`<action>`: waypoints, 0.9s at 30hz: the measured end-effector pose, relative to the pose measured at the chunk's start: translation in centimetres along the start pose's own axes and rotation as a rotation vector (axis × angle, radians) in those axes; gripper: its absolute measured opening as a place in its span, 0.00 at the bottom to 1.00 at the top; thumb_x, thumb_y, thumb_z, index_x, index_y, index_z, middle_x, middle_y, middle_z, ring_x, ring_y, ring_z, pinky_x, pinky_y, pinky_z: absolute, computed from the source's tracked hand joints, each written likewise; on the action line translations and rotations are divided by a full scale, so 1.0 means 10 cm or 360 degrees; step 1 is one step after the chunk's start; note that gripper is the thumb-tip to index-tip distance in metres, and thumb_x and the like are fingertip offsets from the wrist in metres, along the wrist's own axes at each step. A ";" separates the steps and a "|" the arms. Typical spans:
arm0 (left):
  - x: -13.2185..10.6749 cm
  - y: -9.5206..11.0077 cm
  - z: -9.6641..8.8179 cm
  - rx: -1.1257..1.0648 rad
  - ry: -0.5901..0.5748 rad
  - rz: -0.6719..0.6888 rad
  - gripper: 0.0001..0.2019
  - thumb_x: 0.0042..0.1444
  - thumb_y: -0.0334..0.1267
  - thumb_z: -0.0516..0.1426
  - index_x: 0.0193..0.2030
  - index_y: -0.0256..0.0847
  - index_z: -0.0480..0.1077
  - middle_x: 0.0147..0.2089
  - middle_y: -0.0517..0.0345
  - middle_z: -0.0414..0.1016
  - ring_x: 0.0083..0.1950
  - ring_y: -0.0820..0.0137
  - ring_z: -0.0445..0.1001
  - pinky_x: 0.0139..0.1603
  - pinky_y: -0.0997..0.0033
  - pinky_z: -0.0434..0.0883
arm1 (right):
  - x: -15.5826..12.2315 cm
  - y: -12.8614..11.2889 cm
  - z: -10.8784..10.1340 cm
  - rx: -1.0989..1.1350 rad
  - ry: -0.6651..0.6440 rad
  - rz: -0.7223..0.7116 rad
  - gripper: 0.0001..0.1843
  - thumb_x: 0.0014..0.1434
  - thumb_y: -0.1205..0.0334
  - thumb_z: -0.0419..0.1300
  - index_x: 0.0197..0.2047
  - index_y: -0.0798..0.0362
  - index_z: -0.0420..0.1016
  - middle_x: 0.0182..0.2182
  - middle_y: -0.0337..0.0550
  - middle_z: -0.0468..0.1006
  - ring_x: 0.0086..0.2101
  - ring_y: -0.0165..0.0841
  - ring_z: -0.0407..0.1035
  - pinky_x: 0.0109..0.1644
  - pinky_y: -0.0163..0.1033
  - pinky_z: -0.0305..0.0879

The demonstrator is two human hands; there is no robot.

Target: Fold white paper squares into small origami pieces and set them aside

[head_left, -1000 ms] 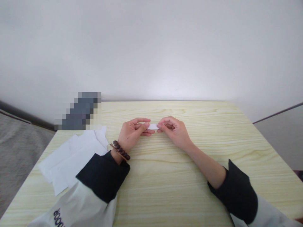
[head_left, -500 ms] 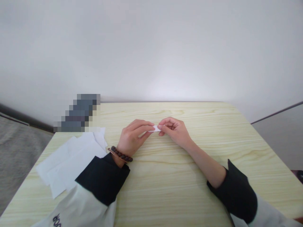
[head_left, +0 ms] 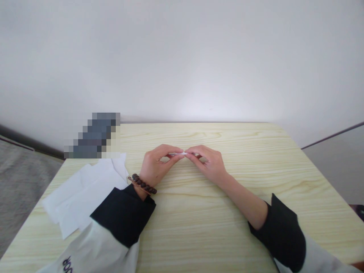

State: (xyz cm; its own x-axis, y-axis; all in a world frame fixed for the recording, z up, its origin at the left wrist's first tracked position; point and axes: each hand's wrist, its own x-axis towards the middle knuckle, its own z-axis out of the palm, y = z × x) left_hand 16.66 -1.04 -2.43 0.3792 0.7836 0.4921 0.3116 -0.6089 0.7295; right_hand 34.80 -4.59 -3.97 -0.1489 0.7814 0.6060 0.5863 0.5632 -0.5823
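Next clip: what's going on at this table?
A person seated at a light wooden table pinches a small white paper strip between both hands. The left hand holds one end and the right hand the other, fingertips nearly meeting just above the tabletop. The strip shows edge-on, so its folds cannot be made out. Loose white paper sheets lie on the table by the left sleeve, and a beaded bracelet sits on the left wrist.

I am watching a small white paper strip showing nearly edge-on as a thin sliver, lying level and being pinched at its two ends between the fingers of my left hand and right hand, over the table.
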 end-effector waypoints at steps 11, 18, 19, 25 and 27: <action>-0.01 -0.01 0.03 0.0174 -0.0062 0.0182 0.05 0.57 0.36 0.59 0.35 0.38 0.75 0.34 0.56 0.78 0.35 0.71 0.75 0.36 0.73 0.72 | -0.01 0.06 0.01 -0.0140 -0.0017 -0.0152 0.06 0.62 0.62 0.56 0.37 0.52 0.74 0.32 0.42 0.79 0.34 0.30 0.73 0.39 0.33 0.68; -0.02 -0.03 0.04 0.0358 -0.0040 0.0330 0.05 0.58 0.35 0.57 0.33 0.38 0.72 0.32 0.57 0.77 0.35 0.71 0.74 0.38 0.71 0.71 | -0.01 0.05 0.02 -0.0122 -0.0074 -0.0198 0.05 0.63 0.64 0.54 0.38 0.53 0.71 0.33 0.44 0.77 0.35 0.31 0.71 0.40 0.35 0.66; -0.02 -0.03 0.04 0.0371 -0.0034 0.0329 0.05 0.58 0.35 0.57 0.33 0.38 0.72 0.32 0.57 0.77 0.35 0.71 0.74 0.37 0.71 0.71 | -0.01 0.05 0.02 -0.0108 -0.0084 -0.0190 0.05 0.63 0.64 0.54 0.39 0.53 0.71 0.33 0.44 0.77 0.35 0.31 0.71 0.40 0.35 0.66; -0.04 -0.06 0.06 0.0357 -0.0068 0.0201 0.07 0.59 0.38 0.56 0.36 0.37 0.73 0.35 0.56 0.78 0.33 0.71 0.75 0.36 0.73 0.73 | -0.01 0.06 0.03 -0.0059 -0.0123 -0.0085 0.07 0.65 0.61 0.52 0.38 0.51 0.70 0.32 0.42 0.76 0.33 0.30 0.70 0.38 0.34 0.65; -0.04 -0.06 0.06 0.0355 -0.0102 0.0150 0.08 0.59 0.39 0.56 0.38 0.37 0.73 0.36 0.56 0.79 0.32 0.72 0.76 0.34 0.74 0.73 | -0.01 0.06 0.03 -0.0042 -0.0114 -0.0082 0.07 0.65 0.61 0.52 0.39 0.51 0.70 0.32 0.42 0.76 0.34 0.30 0.70 0.39 0.34 0.65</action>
State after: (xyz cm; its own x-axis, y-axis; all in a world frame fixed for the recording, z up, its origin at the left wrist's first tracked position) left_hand 16.85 -1.09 -3.34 0.4679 0.7170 0.5167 0.4541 -0.6966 0.5555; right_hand 34.96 -4.25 -4.57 -0.2356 0.7695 0.5937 0.5971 0.5966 -0.5363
